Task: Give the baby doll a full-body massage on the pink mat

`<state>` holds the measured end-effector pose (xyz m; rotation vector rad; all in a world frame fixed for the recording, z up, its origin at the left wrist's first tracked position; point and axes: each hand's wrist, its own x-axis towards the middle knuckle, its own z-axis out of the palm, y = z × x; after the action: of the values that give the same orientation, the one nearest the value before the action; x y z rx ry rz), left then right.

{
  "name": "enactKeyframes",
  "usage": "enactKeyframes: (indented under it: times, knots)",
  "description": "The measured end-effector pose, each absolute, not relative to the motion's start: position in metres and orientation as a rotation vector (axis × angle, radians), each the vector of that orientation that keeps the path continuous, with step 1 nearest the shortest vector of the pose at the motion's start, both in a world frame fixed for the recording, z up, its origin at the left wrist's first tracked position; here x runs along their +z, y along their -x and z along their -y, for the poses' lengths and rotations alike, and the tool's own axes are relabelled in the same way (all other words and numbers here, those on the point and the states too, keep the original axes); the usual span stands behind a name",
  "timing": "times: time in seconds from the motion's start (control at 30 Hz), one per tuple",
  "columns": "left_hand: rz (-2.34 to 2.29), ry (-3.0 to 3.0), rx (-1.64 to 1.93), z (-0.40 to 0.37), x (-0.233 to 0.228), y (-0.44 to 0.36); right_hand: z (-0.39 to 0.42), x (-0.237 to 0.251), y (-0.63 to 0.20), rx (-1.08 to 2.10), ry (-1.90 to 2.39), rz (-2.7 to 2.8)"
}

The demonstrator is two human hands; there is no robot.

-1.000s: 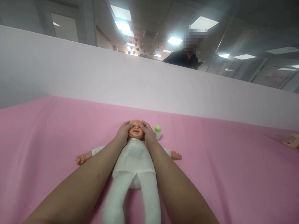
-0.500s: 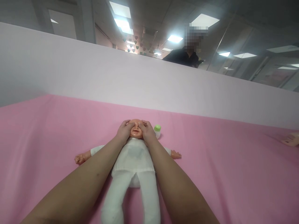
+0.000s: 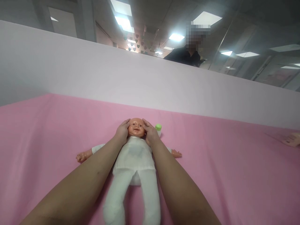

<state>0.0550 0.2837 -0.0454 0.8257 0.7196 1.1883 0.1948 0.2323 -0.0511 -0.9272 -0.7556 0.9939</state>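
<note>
A baby doll (image 3: pixel 132 153) in white clothing lies on its back, its head farthest from me and its arms spread to the sides. My left hand (image 3: pixel 122 132) cups the left side of the doll's head, and my right hand (image 3: pixel 151 132) cups the other side. Both thumbs rest near the temples, leaving the eyes and mouth in view. Some of my fingers are hidden behind the head. Just past my right hand stands a small bottle (image 3: pixel 158 127) with a green cap, partly covered by that hand.
Pink sheeting (image 3: pixel 199 150) covers the surface under the doll. A white wall or panel (image 3: pixel 117 78) rises behind it. Beyond that, a person (image 3: pixel 185 56) in dark clothing is visible under ceiling lights. A small pale hand-like part (image 3: pixel 292 139) shows at the far right edge.
Both thumbs have moved outward from the doll's eye area to the sides of its head, uncovering the eyes. The doll and bottle stay in place.
</note>
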Motion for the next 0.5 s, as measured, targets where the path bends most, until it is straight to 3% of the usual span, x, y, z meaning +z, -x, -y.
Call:
enactKeyframes:
  times: [0.17, 0.5]
  knots:
    - [-0.691, -0.887, 1.161, -0.2826, -0.0430, -0.0543, -0.2306, -0.0458, -0.1891, 0.988, 0.947, 0.814]
    - [-0.775, -1.033, 1.116, -0.2867, -0.0420, -0.0558, -0.2405, -0.0482, -0.1875, 0.685, 1.266, 0.944]
